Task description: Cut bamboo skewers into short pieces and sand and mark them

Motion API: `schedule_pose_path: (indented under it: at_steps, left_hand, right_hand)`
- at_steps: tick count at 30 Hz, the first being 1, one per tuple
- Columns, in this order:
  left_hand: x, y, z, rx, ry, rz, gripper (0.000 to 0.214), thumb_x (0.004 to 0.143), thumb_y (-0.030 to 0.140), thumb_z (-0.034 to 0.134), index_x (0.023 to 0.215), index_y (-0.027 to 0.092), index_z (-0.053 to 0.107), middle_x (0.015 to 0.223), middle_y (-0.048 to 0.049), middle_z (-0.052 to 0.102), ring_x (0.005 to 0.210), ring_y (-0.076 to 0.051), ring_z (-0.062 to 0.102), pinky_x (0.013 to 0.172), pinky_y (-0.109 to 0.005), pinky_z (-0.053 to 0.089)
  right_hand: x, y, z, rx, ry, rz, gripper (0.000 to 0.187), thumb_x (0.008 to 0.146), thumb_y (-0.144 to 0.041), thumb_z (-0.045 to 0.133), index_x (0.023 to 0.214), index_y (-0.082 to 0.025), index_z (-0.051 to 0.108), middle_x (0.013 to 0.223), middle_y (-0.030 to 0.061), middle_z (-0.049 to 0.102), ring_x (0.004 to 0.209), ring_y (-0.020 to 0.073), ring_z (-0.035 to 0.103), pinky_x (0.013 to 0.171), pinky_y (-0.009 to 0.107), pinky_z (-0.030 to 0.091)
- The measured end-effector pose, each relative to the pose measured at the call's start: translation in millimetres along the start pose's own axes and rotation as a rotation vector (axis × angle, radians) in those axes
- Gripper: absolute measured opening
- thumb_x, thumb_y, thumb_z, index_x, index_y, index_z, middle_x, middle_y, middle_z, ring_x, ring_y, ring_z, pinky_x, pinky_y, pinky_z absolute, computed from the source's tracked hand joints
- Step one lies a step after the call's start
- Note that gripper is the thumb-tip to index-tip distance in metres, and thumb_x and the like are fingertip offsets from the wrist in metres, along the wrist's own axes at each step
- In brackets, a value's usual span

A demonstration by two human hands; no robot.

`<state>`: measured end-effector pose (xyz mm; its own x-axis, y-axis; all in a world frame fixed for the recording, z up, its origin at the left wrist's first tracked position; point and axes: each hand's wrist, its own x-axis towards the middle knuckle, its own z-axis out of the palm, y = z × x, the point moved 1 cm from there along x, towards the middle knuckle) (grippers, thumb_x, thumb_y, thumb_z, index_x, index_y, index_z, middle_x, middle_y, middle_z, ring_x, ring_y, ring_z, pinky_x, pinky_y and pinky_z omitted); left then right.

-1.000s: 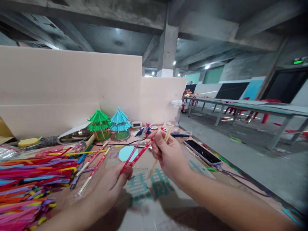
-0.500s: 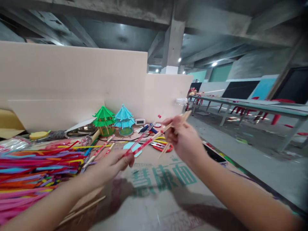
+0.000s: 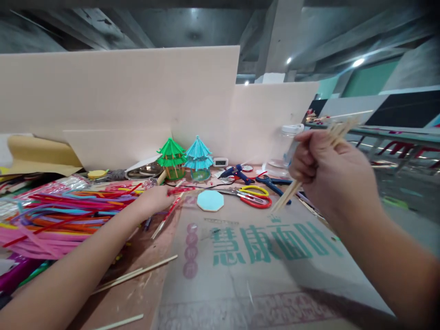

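Note:
In my raised right hand [image 3: 332, 176] is a bundle of thin wooden chopsticks [image 3: 288, 195], sticking out above and below the closed fist. My left hand [image 3: 156, 200] reaches across the table and pinches a red printed plastic wrapper [image 3: 182, 189]; its fingertips are partly hidden. Just below it lies a pair of chopsticks in a red and white wrapper [image 3: 168, 215]. A pale blue octagonal piece [image 3: 210, 200] lies to the right of my left hand. Behind stand a green model pavilion [image 3: 171, 159] and a blue one [image 3: 198, 160].
Colourful pipe cleaners [image 3: 79, 215] pile up at the left. Scissors [image 3: 252, 195], a blue glue gun [image 3: 235, 173], blue-handled pliers [image 3: 273, 184] and a clear jar [image 3: 285, 146] are on the right. Loose sticks [image 3: 137, 273] lie in front, beside a printed sheet [image 3: 206, 284].
The chopsticks have come out of the red wrapper. My right hand has moved right and up with them, while my left hand has carried the wrapper away to the left. The view has shifted.

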<state>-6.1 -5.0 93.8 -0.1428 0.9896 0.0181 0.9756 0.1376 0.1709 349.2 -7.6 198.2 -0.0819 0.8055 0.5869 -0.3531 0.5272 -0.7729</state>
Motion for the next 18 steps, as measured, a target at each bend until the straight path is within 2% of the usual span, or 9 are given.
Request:
schedule_pose_path:
  at_steps: [3, 5, 7, 10, 14, 18]
  left_hand:
    - [-3, 6, 18.1, 0.037, -0.071, 0.003, 0.034, 0.095, 0.046, 0.061, 0.106, 0.014, 0.066, 0.101, -0.0061, 0.069, 0.089, -0.019, 0.066, 0.083, -0.04, 0.056]
    - [-4, 9, 19.4, 0.033, -0.062, 0.006, 0.037, 0.092, 0.05, 0.062, 0.094, 0.014, 0.067, 0.09, -0.0069, 0.069, 0.083, -0.021, 0.067, 0.079, -0.039, 0.054]
    - [-5, 11, 10.8, -0.002, -0.013, 0.013, 0.04, 0.09, 0.054, 0.058, 0.09, 0.015, 0.068, 0.083, -0.0093, 0.07, 0.08, -0.025, 0.067, 0.073, -0.037, 0.05]
    - [-9, 19, -11.3, -0.107, 0.083, 0.062, 0.045, 0.091, 0.055, 0.045, 0.094, 0.017, 0.068, 0.078, -0.0089, 0.069, 0.077, -0.027, 0.066, 0.066, -0.033, 0.045]
    - [-29, 46, -27.2, -0.291, 0.137, 0.248, 0.06, 0.092, 0.064, 0.028, 0.091, 0.019, 0.068, 0.073, -0.0034, 0.067, 0.068, -0.02, 0.061, 0.063, -0.028, 0.044]
    - [-53, 75, -16.6, -0.462, 0.161, 0.467, 0.057, 0.094, 0.063, 0.033, 0.086, 0.019, 0.069, 0.065, -0.0009, 0.059, 0.063, -0.016, 0.055, 0.06, -0.025, 0.042]
  right_hand:
    - [-8, 11, 8, 0.019, -0.108, 0.121, 0.028, 0.087, -0.048, 0.073, 0.096, -0.021, 0.067, 0.057, -0.0073, 0.035, 0.047, 0.0082, 0.02, 0.044, 0.026, 0.013]
    - [-11, 17, 11, 0.004, -0.15, 0.157, 0.031, 0.087, -0.05, 0.072, 0.095, -0.021, 0.067, 0.056, -0.0081, 0.033, 0.046, 0.0079, 0.02, 0.043, 0.025, 0.013]
    - [-12, 22, 12, -0.02, -0.175, 0.175, 0.035, 0.084, -0.053, 0.074, 0.093, -0.02, 0.067, 0.054, -0.0091, 0.03, 0.045, 0.0075, 0.019, 0.043, 0.025, 0.012]
    - [-11, 29, 12, -0.049, -0.185, 0.189, 0.04, 0.08, -0.054, 0.077, 0.093, -0.018, 0.068, 0.052, -0.01, 0.03, 0.044, 0.0066, 0.02, 0.042, 0.024, 0.012]
    - [-5, 42, 8, -0.043, -0.161, 0.207, 0.041, 0.079, -0.051, 0.079, 0.095, -0.015, 0.069, 0.051, -0.0112, 0.029, 0.043, 0.0057, 0.02, 0.042, 0.023, 0.012]
    - [-7, 51, 8, -0.024, -0.179, 0.244, 0.044, 0.079, -0.054, 0.077, 0.096, -0.015, 0.069, 0.053, -0.0111, 0.03, 0.043, 0.005, 0.019, 0.041, 0.022, 0.011]
